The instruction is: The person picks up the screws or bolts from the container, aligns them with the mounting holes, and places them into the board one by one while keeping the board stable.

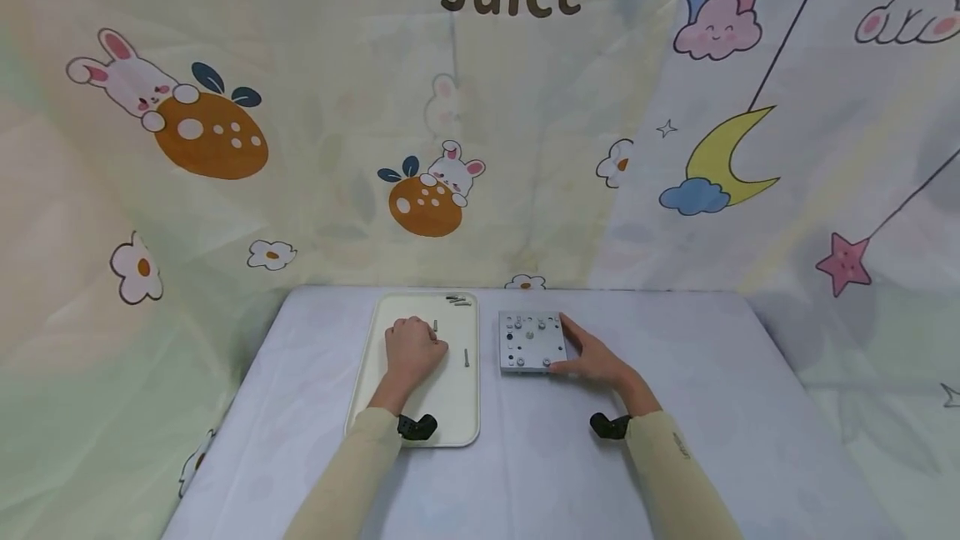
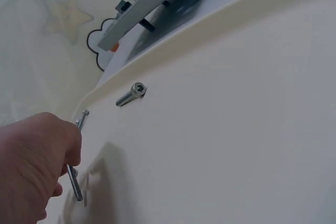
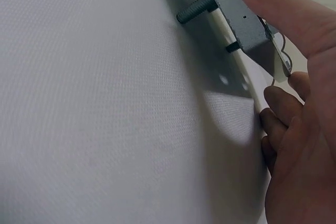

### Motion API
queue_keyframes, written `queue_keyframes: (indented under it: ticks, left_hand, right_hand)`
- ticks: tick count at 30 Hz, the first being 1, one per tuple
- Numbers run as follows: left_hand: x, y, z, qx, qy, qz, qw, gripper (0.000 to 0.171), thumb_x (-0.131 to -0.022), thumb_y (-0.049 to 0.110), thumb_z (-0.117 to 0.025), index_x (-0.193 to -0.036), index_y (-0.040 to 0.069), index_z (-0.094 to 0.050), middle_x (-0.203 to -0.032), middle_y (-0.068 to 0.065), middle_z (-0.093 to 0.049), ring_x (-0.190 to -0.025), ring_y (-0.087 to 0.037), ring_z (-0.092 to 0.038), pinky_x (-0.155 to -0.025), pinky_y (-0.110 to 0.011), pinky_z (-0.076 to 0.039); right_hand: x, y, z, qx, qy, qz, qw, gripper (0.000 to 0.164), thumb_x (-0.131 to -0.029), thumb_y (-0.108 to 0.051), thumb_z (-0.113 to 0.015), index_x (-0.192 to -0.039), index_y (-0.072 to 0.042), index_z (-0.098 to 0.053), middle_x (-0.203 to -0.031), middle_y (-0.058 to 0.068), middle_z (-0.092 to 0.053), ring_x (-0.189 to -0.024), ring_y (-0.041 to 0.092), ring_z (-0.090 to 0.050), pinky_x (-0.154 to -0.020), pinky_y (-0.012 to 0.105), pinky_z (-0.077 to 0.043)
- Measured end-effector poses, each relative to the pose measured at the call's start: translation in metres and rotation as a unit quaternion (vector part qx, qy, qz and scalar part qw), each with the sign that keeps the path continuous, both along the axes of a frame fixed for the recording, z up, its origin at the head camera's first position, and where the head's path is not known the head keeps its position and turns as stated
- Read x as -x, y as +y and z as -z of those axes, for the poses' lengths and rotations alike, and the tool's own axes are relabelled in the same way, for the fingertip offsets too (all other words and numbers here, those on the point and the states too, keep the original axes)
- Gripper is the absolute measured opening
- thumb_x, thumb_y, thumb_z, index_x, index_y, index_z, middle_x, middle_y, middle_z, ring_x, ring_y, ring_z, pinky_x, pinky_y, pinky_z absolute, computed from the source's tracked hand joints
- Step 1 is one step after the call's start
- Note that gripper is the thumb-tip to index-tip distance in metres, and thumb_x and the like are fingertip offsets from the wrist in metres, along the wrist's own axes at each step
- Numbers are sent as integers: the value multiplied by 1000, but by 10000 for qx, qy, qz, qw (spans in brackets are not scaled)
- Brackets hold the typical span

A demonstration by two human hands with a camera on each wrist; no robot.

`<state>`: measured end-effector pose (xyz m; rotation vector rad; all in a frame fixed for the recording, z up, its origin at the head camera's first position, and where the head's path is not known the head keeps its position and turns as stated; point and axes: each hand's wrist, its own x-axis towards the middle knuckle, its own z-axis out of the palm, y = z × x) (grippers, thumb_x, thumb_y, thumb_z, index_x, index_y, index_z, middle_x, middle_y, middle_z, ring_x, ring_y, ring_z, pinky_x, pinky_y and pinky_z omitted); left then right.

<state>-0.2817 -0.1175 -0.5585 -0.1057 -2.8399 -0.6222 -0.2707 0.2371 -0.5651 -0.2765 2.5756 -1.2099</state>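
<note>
My left hand (image 1: 414, 350) is over the cream tray (image 1: 420, 432), its fingers curled. In the left wrist view a thin metal bolt (image 2: 75, 184) sticks out from under those fingers, pinched between them. Another socket-head bolt (image 2: 131, 93) lies apart on the tray floor. My right hand (image 1: 596, 359) grips a square metal block (image 1: 543, 348) by its right side, thumb at the near corner and a finger at the far one. Bolt heads and holes dot the block's top. From its underside a threaded bolt (image 3: 195, 9) pokes out, seen in the right wrist view.
Several small bolts (image 1: 459, 301) lie together in the tray's far right corner. The tray and block stand side by side on a white-covered table (image 1: 517, 473). Behind it hangs a printed cloth (image 1: 330, 190). Dark wrist cameras sit on both arms.
</note>
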Motion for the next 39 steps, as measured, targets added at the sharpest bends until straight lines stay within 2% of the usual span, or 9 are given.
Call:
queue_keyframes:
  ticks: [5,10,15,24,29,34,37,39]
  left_hand:
    - [-2,0,-1,-95,239,0,9997,11,-69,24,-62,-59,21,-61,-77,1,-59,-96,-35,-57,-81,-52,-41]
    - [-3,0,-1,-208,563,113,9981,9,-68,24,-63,-59,21,-60,-66,6,-57,-79,-28,-56,-68,-45,-43]
    - [-9,1,-6,-654,413,122,9969,7,-68,24,-64,-63,21,-60,-57,11,-52,-69,-20,-51,-62,-38,-43]
    - [-15,4,-17,-1497,233,125,9884,5,-71,20,-67,-70,18,-64,-64,11,-58,-70,-15,-50,-63,-33,-42]
    - [-18,9,-19,-1882,276,394,9810,5,-72,17,-69,-71,18,-65,-70,5,-64,-77,-22,-55,-69,-36,-43]
    - [-22,17,-20,-1982,483,649,9768,5,-71,17,-70,-72,18,-66,-73,1,-62,-75,-22,-53,-64,-35,-43]
    - [-24,23,-21,-1987,471,748,9761,5,-73,18,-70,-74,19,-65,-69,9,-60,-72,-16,-51,-64,-33,-43]
    - [-24,27,-21,-2049,448,818,9743,6,-74,16,-70,-74,19,-65,-66,12,-59,-71,-14,-51,-70,-34,-45]
  right_hand:
    - [1,-2,0,9,-104,-11,9999,122,-67,-53,-84,-157,-17,-9,-160,8,-15,-146,27,-10,-114,49,-12]
    - [2,-1,1,184,-18,29,9998,121,-67,-51,-84,-157,-16,-12,-160,10,-17,-146,30,-12,-113,52,-13]
    - [2,0,1,136,-102,9,9999,123,-66,-53,-85,-157,-17,-10,-160,9,-16,-146,29,-11,-114,51,-12]
    - [5,1,-1,137,17,-30,9999,122,-67,-53,-84,-157,-17,-11,-161,8,-15,-146,28,-11,-114,51,-12]
    - [5,0,-2,109,65,-33,9999,121,-68,-54,-83,-157,-18,-11,-160,7,-16,-146,28,-11,-114,51,-12]
    - [3,-1,-2,59,31,-46,10000,120,-69,-54,-82,-157,-17,-10,-160,9,-16,-146,30,-11,-113,53,-11]
    - [2,-1,-1,50,75,-41,10000,119,-70,-54,-82,-157,-16,-10,-160,10,-16,-146,31,-11,-113,54,-12]
    - [2,-1,-1,35,65,-13,10000,119,-70,-53,-82,-157,-17,-10,-160,9,-16,-146,29,-11,-114,52,-12]
